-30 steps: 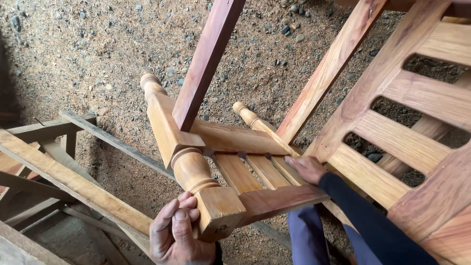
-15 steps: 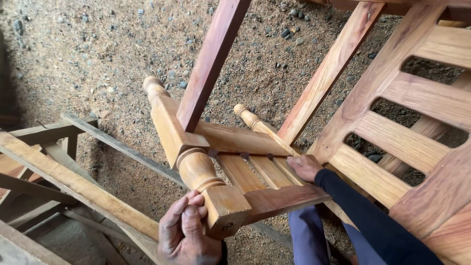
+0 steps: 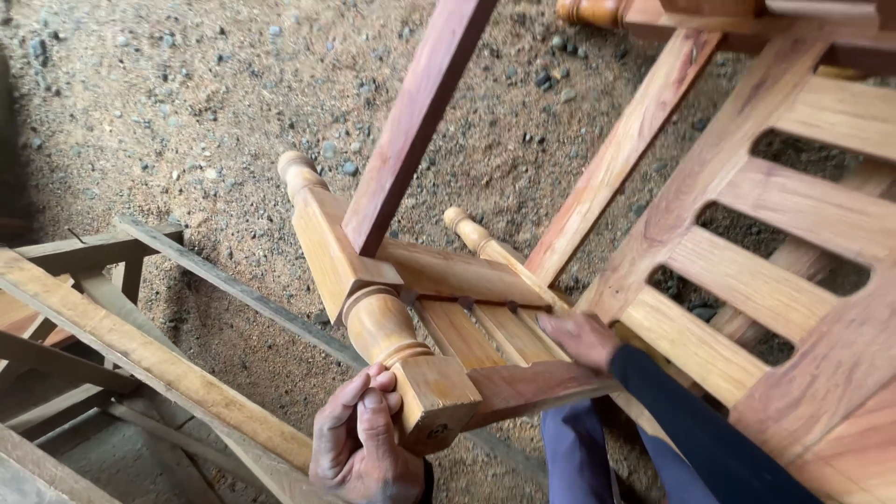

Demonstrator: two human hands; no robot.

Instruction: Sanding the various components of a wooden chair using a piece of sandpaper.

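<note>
Unmoved, left hand (image 3: 364, 448) clasps turned leg (image 3: 373, 308) pointing away upper-left; right hand (image 3: 583, 338) flat on slats (image 3: 485, 331).

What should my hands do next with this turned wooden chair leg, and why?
Probably press the left hand against the square end of the turned light-wood chair leg while the right hand braces the slats. The reddish side rail meets that end block, so pressing likely seats the joint.

Turned legs: three, one (image 3: 373, 317) near, one (image 3: 485, 245) behind, one (image 3: 590, 11) at top edge. Hands: two, left (image 3: 366, 446), right (image 3: 583, 338). Backrest slats: four (image 3: 747, 280).
</note>
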